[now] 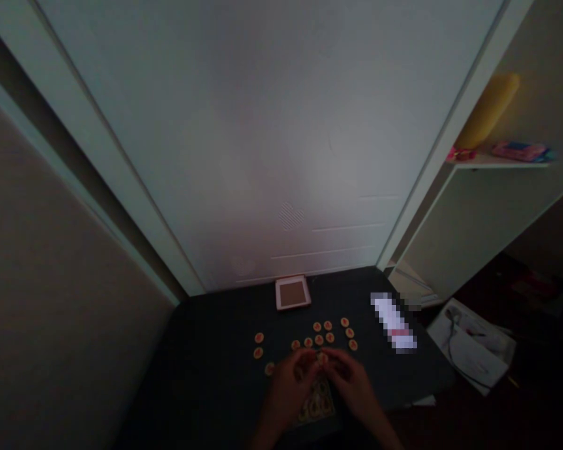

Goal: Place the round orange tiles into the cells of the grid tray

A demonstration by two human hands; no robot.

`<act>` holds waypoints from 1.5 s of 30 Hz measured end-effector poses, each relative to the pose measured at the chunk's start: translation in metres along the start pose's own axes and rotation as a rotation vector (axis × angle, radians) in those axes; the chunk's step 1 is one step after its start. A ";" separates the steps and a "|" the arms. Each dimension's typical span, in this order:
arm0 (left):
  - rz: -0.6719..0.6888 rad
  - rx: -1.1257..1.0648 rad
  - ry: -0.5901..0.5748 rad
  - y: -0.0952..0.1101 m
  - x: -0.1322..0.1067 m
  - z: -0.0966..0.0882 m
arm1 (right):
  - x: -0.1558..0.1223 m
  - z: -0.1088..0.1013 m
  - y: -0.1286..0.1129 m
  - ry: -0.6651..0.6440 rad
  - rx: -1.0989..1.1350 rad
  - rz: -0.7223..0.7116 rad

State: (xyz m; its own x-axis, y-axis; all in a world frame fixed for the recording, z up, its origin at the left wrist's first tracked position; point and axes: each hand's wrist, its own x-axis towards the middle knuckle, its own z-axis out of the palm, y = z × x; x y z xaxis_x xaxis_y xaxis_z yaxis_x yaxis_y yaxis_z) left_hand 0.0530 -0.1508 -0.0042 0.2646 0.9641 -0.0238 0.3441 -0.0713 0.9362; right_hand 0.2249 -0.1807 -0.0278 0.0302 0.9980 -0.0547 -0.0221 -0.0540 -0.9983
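Both of my hands meet near the front of a small dark table (206,375). My left hand (288,384) and my right hand (354,381) have their fingers curled together around one round wooden piece (322,358) held between the fingertips. Under my hands lies a flat tray (316,406) with several similar pieces lined up in it. Several loose round pieces (328,334) with red marks are scattered on the table just beyond my fingers. The scene is dim, so finer detail of the grip is unclear.
A square shallow box (292,294) sits at the table's far edge against a white door. A blurred white object (394,322) lies at the table's right. To the right stands a white shelf (497,164) with a yellow item; papers (471,344) lie on the floor.
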 end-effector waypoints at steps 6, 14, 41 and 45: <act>-0.012 -0.096 -0.049 0.003 0.000 0.006 | -0.008 0.005 -0.012 -0.029 -0.137 -0.118; -0.039 -0.184 -0.032 -0.004 -0.008 0.011 | -0.021 0.008 -0.010 0.042 -0.210 -0.159; 0.478 0.875 0.098 -0.041 -0.042 0.008 | 0.011 -0.003 0.023 0.129 -0.296 -0.079; 0.516 0.942 0.090 -0.046 -0.039 0.012 | 0.017 -0.001 0.029 0.136 -0.380 -0.100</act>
State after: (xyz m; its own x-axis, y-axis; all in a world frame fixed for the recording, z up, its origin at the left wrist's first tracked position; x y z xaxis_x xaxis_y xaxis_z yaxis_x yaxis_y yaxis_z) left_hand 0.0378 -0.1878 -0.0507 0.5223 0.7739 0.3581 0.7752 -0.6059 0.1787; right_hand 0.2263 -0.1654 -0.0575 0.1455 0.9871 0.0663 0.3577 0.0099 -0.9338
